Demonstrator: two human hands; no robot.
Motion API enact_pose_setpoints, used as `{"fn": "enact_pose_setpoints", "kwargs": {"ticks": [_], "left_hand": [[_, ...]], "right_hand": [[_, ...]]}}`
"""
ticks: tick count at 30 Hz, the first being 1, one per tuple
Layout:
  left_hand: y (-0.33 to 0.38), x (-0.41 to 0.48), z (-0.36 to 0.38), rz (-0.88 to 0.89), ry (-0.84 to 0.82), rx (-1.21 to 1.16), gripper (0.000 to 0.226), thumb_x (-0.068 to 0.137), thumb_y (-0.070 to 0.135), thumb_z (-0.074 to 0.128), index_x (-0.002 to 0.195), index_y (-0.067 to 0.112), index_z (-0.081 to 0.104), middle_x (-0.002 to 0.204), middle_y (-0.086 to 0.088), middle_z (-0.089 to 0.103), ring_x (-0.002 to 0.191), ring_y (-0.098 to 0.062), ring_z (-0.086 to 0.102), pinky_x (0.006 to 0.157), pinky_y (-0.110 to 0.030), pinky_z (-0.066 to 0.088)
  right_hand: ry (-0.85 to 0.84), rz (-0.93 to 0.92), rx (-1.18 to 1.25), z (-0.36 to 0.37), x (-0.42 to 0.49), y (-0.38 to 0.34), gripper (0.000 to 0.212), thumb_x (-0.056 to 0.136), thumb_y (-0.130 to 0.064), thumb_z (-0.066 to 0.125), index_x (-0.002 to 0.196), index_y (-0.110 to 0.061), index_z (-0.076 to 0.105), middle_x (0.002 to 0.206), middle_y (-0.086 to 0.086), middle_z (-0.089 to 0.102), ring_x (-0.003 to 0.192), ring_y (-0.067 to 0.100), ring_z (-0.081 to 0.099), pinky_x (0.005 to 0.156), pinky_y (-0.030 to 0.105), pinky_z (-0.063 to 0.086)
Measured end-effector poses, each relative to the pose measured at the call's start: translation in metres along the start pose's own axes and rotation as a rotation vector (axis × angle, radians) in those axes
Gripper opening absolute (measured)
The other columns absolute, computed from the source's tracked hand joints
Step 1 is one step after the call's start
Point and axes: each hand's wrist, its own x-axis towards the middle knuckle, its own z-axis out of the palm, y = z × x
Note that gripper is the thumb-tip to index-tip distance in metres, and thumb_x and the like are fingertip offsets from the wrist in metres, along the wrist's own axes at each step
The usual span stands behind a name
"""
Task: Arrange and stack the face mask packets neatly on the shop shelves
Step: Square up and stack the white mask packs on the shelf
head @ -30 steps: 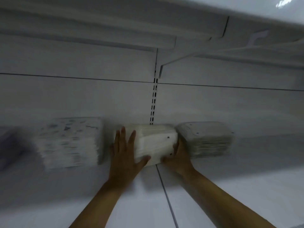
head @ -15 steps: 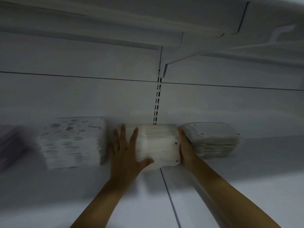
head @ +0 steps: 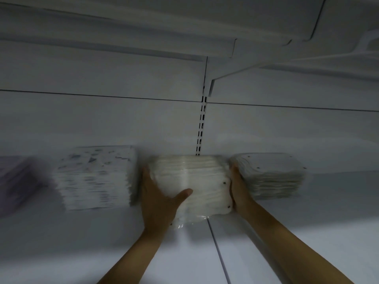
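head view. dim light, white metal shop shelf [head: 287, 232], a seam running front to back under the middle stack. white back wall [head: 102, 119] with one horizontal joint and a slotted upright [head: 202, 128] in the centre. underside of an upper shelf [head: 123, 23] overhead, with a bracket [head: 235, 73] at right.

four stacks of packets in a row against the wall: purple stack [head: 14, 181] far left, blurred; printed stack [head: 96, 177]; middle stack [head: 190, 185], clear-wrapped, white; grey stack [head: 268, 175] at right.

left hand [head: 158, 199] flat against the middle stack's left side, fingers straight, thumb across its front. right hand [head: 239, 187] pressed on its right side, wedged between it and the grey stack; fingers mostly hidden, curl cannot be told.
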Motion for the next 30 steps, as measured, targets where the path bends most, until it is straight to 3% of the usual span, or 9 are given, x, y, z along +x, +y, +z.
{"fn": "enact_pose_setpoints", "kwargs": {"ticks": [3, 6, 9, 15, 19, 22, 25, 27, 30], "left_hand": [[-0.005, 0.004, -0.006, -0.043, -0.025, 0.002, 0.142, 0.048, 0.049, 0.087, 0.154, 0.023, -0.003, 0.16, 0.003, 0.019, 0.145, -0.015, 0.024, 0.11, -0.028, 0.024], [-0.008, 0.009, -0.011, -0.084, -0.025, 0.068, 0.15, 0.037, 0.067, 0.085, 0.154, 0.026, 0.001, 0.159, 0.002, 0.024, 0.144, -0.019, 0.028, 0.112, -0.041, 0.03], [-0.007, 0.013, -0.013, -0.112, -0.03, 0.063, 0.157, 0.027, 0.078, 0.076, 0.154, 0.024, 0.001, 0.158, 0.002, 0.024, 0.144, -0.018, 0.027, 0.115, -0.041, 0.029], [-0.012, 0.016, -0.021, 0.095, -0.326, 0.241, 0.162, 0.038, 0.048, 0.094, 0.137, 0.035, -0.033, 0.155, 0.011, -0.021, 0.147, -0.015, -0.011, 0.12, -0.04, 0.008], [-0.006, 0.008, -0.025, 0.195, -0.255, 0.326, 0.15, 0.047, 0.048, 0.09, 0.137, 0.037, -0.03, 0.16, -0.002, -0.002, 0.148, -0.023, 0.007, 0.113, -0.043, 0.026], [-0.003, 0.007, -0.025, 0.275, -0.155, 0.317, 0.136, 0.062, 0.029, 0.088, 0.139, 0.039, -0.023, 0.16, 0.0, 0.005, 0.146, -0.023, 0.015, 0.109, -0.042, 0.032], [-0.007, 0.011, -0.031, 0.326, -0.213, 0.35, 0.144, 0.055, 0.05, 0.086, 0.141, 0.033, -0.027, 0.157, 0.006, -0.006, 0.148, -0.019, 0.002, 0.113, -0.039, 0.02], [-0.01, 0.013, -0.034, 0.386, -0.278, 0.434, 0.148, 0.053, 0.06, 0.081, 0.138, 0.038, -0.037, 0.156, 0.004, -0.017, 0.146, -0.017, -0.008, 0.113, -0.04, 0.017], [-0.01, 0.01, -0.034, 0.416, -0.258, 0.511, 0.147, 0.062, 0.04, 0.087, 0.13, 0.048, -0.043, 0.158, -0.001, -0.022, 0.142, -0.014, -0.007, 0.114, -0.044, 0.021]], "right_hand": [[-0.14, -0.138, -0.132, -0.014, -0.017, 0.003, 0.083, 0.068, -0.076, 0.063, 0.13, -0.021, 0.054, 0.124, 0.003, 0.064, 0.116, 0.021, 0.06, 0.097, 0.038, 0.051], [-0.238, -0.299, -0.331, -0.023, -0.028, 0.009, 0.065, 0.066, -0.02, 0.088, 0.121, -0.021, 0.052, 0.113, -0.004, 0.066, 0.107, 0.007, 0.064, 0.079, 0.015, 0.052], [-0.236, -0.377, -0.359, -0.025, -0.029, 0.013, 0.072, 0.064, -0.005, 0.088, 0.123, -0.021, 0.05, 0.115, -0.01, 0.064, 0.1, -0.011, 0.062, 0.078, 0.008, 0.048], [-0.129, -0.421, -0.369, -0.023, -0.033, 0.016, 0.08, 0.072, -0.016, 0.084, 0.139, -0.022, 0.04, 0.123, -0.013, 0.06, 0.105, -0.018, 0.056, 0.082, 0.006, 0.048], [-0.21, -0.426, -0.537, -0.028, -0.033, 0.021, 0.127, 0.054, -0.04, 0.092, 0.153, -0.025, 0.013, 0.148, -0.008, 0.041, 0.135, 0.006, 0.042, 0.108, 0.033, 0.041], [-0.206, -0.413, -0.576, -0.022, -0.033, 0.017, 0.133, 0.056, -0.042, 0.09, 0.154, -0.03, 0.002, 0.153, -0.009, 0.033, 0.139, 0.007, 0.035, 0.109, 0.028, 0.038], [-0.184, -0.429, -0.565, -0.021, -0.033, 0.016, 0.136, 0.056, -0.032, 0.093, 0.154, -0.032, -0.001, 0.154, -0.01, 0.03, 0.139, 0.004, 0.034, 0.105, 0.014, 0.036], [-0.225, -0.421, -0.566, -0.023, -0.032, 0.019, 0.142, 0.054, -0.029, 0.094, 0.153, -0.03, -0.007, 0.156, -0.01, 0.025, 0.141, 0.003, 0.028, 0.111, 0.022, 0.033], [-0.225, -0.401, -0.566, -0.023, -0.034, 0.022, 0.144, 0.052, -0.039, 0.093, 0.153, -0.03, -0.009, 0.157, -0.008, 0.024, 0.142, 0.006, 0.028, 0.114, 0.033, 0.032]]}}
